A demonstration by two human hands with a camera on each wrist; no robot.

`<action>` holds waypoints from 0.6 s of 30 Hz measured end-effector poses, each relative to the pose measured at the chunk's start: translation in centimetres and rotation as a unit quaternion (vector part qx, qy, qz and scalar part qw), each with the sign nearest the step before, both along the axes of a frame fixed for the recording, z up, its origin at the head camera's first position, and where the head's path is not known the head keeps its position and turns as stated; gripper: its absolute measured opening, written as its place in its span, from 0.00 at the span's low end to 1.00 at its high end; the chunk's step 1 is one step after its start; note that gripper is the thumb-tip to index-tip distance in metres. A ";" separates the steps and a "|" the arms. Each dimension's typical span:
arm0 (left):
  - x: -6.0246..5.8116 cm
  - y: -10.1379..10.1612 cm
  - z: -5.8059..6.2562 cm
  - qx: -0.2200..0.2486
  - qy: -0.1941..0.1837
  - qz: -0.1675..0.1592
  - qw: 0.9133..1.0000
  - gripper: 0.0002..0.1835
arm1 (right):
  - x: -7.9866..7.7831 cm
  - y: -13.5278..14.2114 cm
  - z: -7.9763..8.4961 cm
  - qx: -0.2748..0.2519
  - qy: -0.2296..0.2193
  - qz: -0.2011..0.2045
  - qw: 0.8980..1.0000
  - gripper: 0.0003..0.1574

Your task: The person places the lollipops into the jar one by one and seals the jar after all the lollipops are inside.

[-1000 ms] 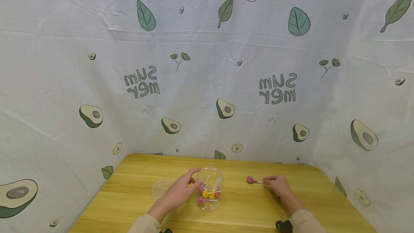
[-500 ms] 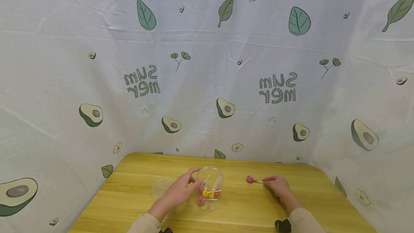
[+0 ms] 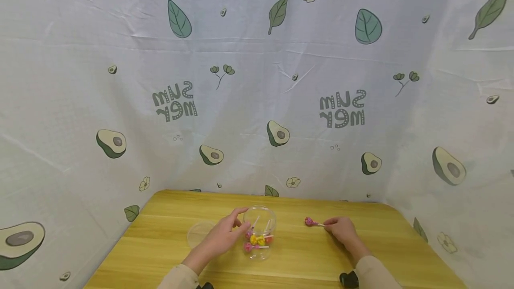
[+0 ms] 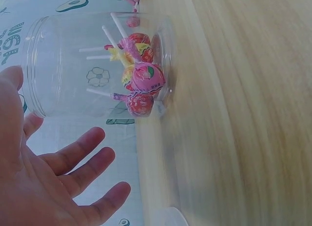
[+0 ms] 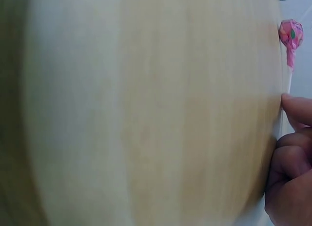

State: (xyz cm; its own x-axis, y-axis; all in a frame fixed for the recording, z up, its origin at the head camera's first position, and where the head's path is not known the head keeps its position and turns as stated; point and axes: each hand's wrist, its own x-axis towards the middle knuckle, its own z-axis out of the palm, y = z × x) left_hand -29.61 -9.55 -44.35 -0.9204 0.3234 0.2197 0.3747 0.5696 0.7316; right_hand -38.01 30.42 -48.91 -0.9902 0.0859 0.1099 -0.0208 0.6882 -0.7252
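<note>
A clear plastic jar [image 3: 259, 255] stands upright on the table with several wrapped lollipops [image 4: 146, 78] inside, pink, yellow and red. My left hand [image 3: 221, 237] grips the jar near its rim between thumb and index finger. In the left wrist view, its other fingers [image 4: 80, 145] are spread apart from the jar wall. To the right, my right hand [image 3: 341, 229] pinches the white stick end of a pink lollipop [image 3: 309, 221], whose head points left. In the right wrist view, this hand's fingers [image 5: 292, 160] are curled low at the tabletop.
A round clear lid [image 3: 196, 234] lies flat to the left of the jar, partly behind my left forearm. The wooden table [image 3: 289, 271] meets a white printed cloth [image 3: 241, 101] at the back and sides.
Almost nothing moves. The head view shifts very slightly; both hands, the jar and the lollipop keep their places.
</note>
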 end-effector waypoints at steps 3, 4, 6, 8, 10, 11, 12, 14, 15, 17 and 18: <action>-0.1 -0.1 0.1 -0.001 0.000 0.003 1.000 0.33 | -0.2 -0.1 0.2 0.008 0.005 0.002 1.000 0.08; -0.1 -0.1 0.2 -0.001 0.001 0.003 1.000 0.33 | -0.3 -0.1 0.2 0.009 0.005 0.002 1.000 0.08; -0.2 -0.1 0.2 -0.003 0.002 0.005 1.000 0.34 | -0.4 -0.2 0.3 0.011 0.009 0.002 1.000 0.08; -0.2 -0.2 0.2 -0.004 0.003 0.004 1.000 0.34 | -0.3 -0.3 0.4 0.015 0.013 0.010 1.000 0.07; -0.1 -0.2 0.1 -0.006 0.000 0.004 1.000 0.34 | -0.3 -0.4 0.3 0.019 0.013 0.013 1.000 0.06; -0.1 -0.2 0.0 -0.008 -0.003 0.004 1.000 0.33 | -0.3 -0.4 0.2 0.021 0.013 0.016 1.000 0.06; -0.1 -0.2 -0.1 -0.008 -0.004 0.005 1.000 0.33 | -0.2 -0.4 0.2 0.024 0.014 0.018 0.999 0.06; 0.0 -0.2 -0.1 -0.007 -0.008 0.006 1.000 0.33 | -0.2 -0.4 0.0 0.027 0.013 0.022 0.999 0.06; 0.0 -0.2 -0.2 -0.006 -0.008 0.007 1.000 0.32 | -0.2 -0.4 -0.1 0.026 0.013 0.020 0.999 0.05; 0.0 -0.1 -0.2 -0.004 -0.007 0.007 1.000 0.32 | -0.2 -0.4 -0.1 0.026 0.014 0.018 0.999 0.05; 0.0 -0.1 -0.1 -0.004 -0.006 0.007 1.000 0.32 | -0.2 -0.4 -0.1 0.026 0.016 0.018 0.999 0.05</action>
State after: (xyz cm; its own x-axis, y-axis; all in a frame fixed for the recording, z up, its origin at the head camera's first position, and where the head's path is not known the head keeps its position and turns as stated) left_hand -29.58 -9.61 -44.50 -0.9275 0.3117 0.2062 0.3576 0.5803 0.7317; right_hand -38.20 30.03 -49.02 -0.9885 0.0431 0.1452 -0.0693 0.7239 -0.6864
